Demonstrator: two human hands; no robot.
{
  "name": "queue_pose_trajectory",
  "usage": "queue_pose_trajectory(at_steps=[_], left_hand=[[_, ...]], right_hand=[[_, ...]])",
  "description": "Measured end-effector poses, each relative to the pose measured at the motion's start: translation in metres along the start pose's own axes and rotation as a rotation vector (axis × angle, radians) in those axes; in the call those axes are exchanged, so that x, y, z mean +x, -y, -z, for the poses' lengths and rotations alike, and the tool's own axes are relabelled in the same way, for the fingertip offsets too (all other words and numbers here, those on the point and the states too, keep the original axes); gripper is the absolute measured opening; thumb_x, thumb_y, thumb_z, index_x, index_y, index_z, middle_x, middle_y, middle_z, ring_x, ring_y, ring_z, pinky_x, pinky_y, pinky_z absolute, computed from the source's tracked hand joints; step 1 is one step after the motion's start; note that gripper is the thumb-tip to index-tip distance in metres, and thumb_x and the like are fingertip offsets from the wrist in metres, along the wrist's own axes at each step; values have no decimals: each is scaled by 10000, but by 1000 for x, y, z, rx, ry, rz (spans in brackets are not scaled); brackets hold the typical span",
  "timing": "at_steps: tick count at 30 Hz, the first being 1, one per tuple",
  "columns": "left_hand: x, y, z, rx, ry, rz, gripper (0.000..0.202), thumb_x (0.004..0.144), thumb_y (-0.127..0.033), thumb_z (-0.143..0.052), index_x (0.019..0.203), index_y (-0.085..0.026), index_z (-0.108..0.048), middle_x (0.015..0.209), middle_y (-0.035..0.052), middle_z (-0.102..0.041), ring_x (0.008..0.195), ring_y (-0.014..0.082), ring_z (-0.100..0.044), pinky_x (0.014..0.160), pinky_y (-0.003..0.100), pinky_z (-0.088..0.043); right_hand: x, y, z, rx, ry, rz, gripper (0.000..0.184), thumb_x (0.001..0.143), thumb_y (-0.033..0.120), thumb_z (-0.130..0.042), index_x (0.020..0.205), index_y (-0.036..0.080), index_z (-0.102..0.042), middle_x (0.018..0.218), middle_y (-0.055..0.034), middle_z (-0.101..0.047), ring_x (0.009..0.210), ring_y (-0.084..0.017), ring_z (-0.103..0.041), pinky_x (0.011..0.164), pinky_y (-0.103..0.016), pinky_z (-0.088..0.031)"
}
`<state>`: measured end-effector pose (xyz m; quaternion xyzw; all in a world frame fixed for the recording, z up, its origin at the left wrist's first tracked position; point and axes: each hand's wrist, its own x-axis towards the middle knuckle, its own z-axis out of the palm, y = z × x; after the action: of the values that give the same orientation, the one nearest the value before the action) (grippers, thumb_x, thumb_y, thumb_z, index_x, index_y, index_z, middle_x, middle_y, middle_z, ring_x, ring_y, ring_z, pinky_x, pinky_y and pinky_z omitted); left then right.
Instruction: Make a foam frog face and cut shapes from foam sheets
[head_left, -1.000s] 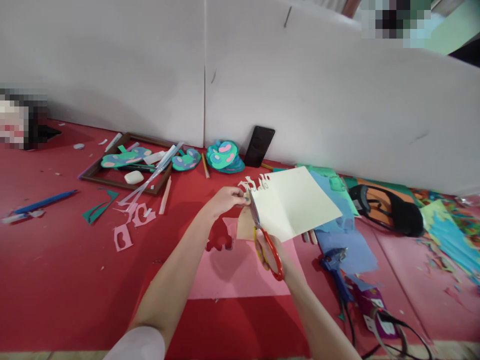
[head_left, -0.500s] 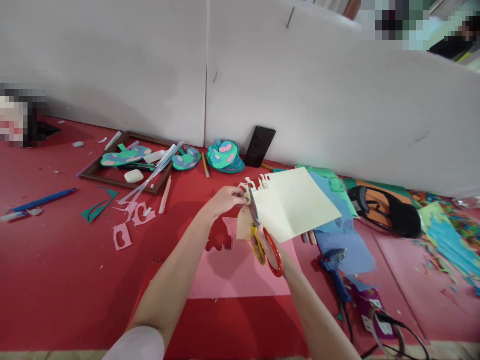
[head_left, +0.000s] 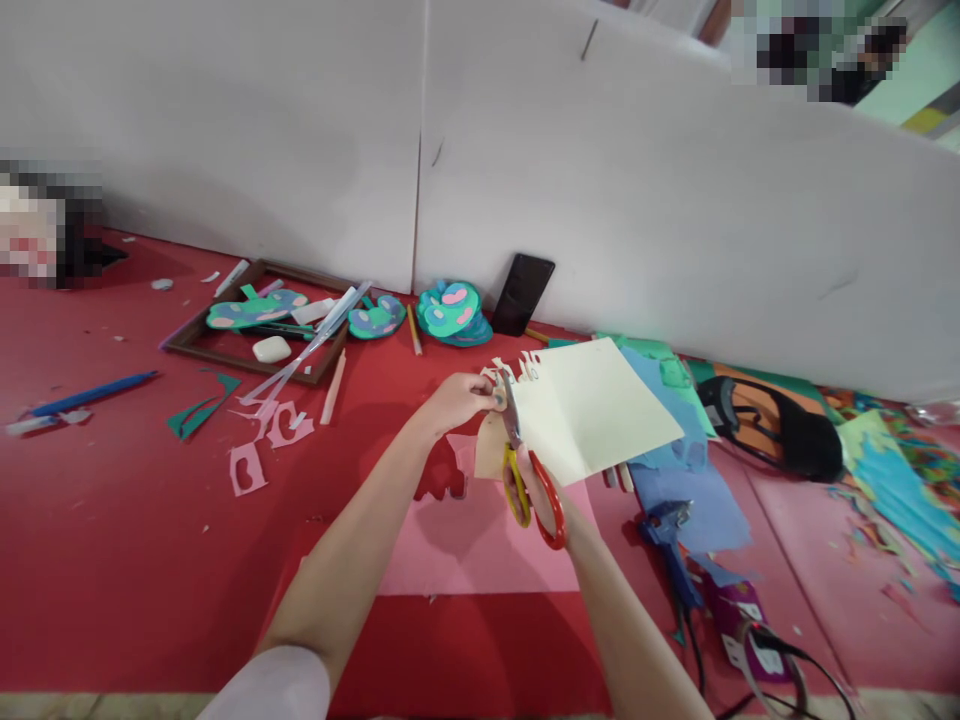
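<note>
My right hand (head_left: pixel 541 492) is closed round the scissors (head_left: pixel 513 420), which have one yellow and one red handle loop. The blades point away from me, towards a small piece of cream paper (head_left: pixel 500 399). My left hand (head_left: pixel 463 402) pinches that small piece between thumb and fingers, close beside the blades. Just right of the blades lies a larger cream sheet (head_left: pixel 592 410) with a jagged, cut-out edge at its upper left. Underneath is a pink sheet (head_left: pixel 480 550) with cutouts along its top left edge.
Left, a brown frame (head_left: pixel 217 350) holds shapes and a white eraser (head_left: pixel 271 349). Layered green shapes (head_left: pixel 450 310) and a phone (head_left: pixel 525 293) stand by the white partition (head_left: pixel 637 180). Right are blue sheets (head_left: pixel 697 500), a blue glue gun (head_left: pixel 671 550) with cable, and a black cap-like item (head_left: pixel 795 430).
Both hands stay in nearly the same place, with the scissors still at the small cream piece. The whole view has shifted slightly.
</note>
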<state>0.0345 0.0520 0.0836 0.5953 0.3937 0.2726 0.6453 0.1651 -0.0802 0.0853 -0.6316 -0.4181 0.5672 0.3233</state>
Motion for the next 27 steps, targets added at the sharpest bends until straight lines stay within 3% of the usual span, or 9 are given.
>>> queue_pose_trajectory(at_steps=[7, 17, 27], left_hand=[[-3, -6, 0, -57, 0, 50, 219, 558, -316, -696, 573, -152, -550, 578, -42, -515, 621, 123, -513, 667, 266, -387], [3, 8, 9, -132, 74, 54, 194, 578, -292, -711, 639, -150, -593, 655, -20, -602, 692, 139, -578, 764, 300, -426], [1, 0, 3, -248, 35, 91, 117, 636, -235, -670, 665, -136, -617, 698, 23, -640, 734, 145, -611, 837, 340, -463]], right_hand=[[2, -13, 1, -107, -55, 60, 407, 855, 608, -335, 677, 244, -369, 441, 55, -341, 331, -110, -354, 331, -241, -289], [3, -17, 1, -105, -54, 94, 395, 846, 605, -364, 694, 242, -399, 464, 49, -363, 333, -108, -344, 333, -256, -288], [6, -14, -5, -43, -109, 39, 411, 833, 627, -370, 662, 254, -386, 447, 36, -387, 334, -120, -332, 343, -276, -270]])
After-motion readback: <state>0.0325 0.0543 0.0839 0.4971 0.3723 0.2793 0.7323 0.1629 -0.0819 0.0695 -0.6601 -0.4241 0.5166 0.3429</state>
